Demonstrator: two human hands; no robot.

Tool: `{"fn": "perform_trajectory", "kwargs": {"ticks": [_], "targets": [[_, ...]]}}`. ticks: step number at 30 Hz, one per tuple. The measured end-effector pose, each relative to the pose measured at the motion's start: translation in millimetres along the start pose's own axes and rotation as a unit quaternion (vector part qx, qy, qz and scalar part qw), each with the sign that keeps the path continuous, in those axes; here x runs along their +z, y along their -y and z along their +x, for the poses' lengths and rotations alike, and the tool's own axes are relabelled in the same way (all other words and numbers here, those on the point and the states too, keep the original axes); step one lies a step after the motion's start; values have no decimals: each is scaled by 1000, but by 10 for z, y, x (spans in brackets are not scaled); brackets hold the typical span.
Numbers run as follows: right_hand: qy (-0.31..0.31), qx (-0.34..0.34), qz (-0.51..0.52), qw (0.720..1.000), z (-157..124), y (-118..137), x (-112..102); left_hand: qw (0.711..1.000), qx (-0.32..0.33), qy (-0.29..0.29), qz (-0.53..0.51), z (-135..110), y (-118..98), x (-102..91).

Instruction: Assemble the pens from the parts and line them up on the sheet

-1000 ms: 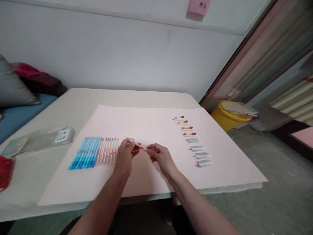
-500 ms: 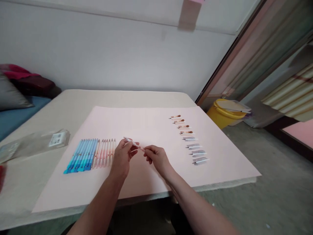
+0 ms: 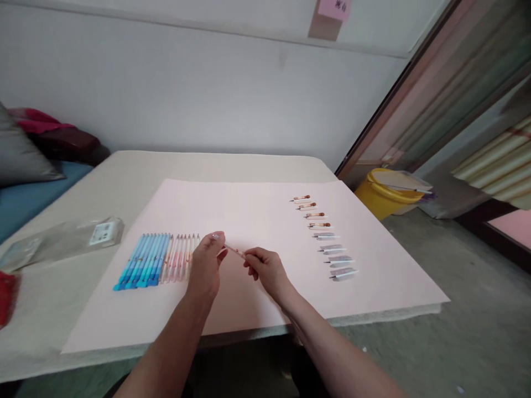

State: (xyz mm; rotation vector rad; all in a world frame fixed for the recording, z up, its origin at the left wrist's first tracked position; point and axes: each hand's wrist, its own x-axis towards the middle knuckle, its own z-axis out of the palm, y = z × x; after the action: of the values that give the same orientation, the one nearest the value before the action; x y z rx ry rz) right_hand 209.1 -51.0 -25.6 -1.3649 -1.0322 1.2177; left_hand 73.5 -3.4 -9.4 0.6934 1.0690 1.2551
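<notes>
My left hand (image 3: 206,265) is closed round the barrel of a slim pink pen (image 3: 232,250) held over the pink paper sheet (image 3: 257,210). My right hand (image 3: 265,268) pinches the pen's right end. Just left of my hands lies a neat row of blue pens (image 3: 143,260) and pink pens (image 3: 182,255). To the right runs a column of small pen caps and tips (image 3: 326,237), brownish ones at the far end and grey ones nearer me.
The sheet covers a beige table (image 3: 62,298). A clear plastic packet (image 3: 62,240) lies at the table's left. A red thing (image 3: 6,298) sits at the left edge. A yellow bucket (image 3: 384,193) stands on the floor beyond the right edge. Cushions (image 3: 25,155) lie at far left.
Both hands stay on the pink pen and have hardly moved; the pen now sits deeper in my left hand, with less of it showing. The camera has shifted a little.
</notes>
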Motion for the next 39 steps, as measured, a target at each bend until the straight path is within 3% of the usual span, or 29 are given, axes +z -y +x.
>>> {"fn": "perform_trajectory", "kwargs": {"ticks": [8,13,19,24,29,34,39], "targets": [[2,9,3,1000,3,0,-9,1000,-13,9,-21,14,-22,-10],[10,2,1,1000,7,-31,-5,999,10,-43,25,11,-3,0],[9,1,-6,1000,4,-16,-22,1000,-6,-4,-27,23,-16,-29],[11,2,-11,1000,-4,8,-15,998,-8,-60,4,13,-29,-8],[6,2,-14,1000,3,-8,-17,999,-17,-22,-26,21,-32,-16],[13,-2,-14,1000,4,-30,-22,998,-10,-61,16,11,-30,2],[12,1,-21,1000,4,-16,-26,999,-17,-32,-5,4,-49,9]]}}
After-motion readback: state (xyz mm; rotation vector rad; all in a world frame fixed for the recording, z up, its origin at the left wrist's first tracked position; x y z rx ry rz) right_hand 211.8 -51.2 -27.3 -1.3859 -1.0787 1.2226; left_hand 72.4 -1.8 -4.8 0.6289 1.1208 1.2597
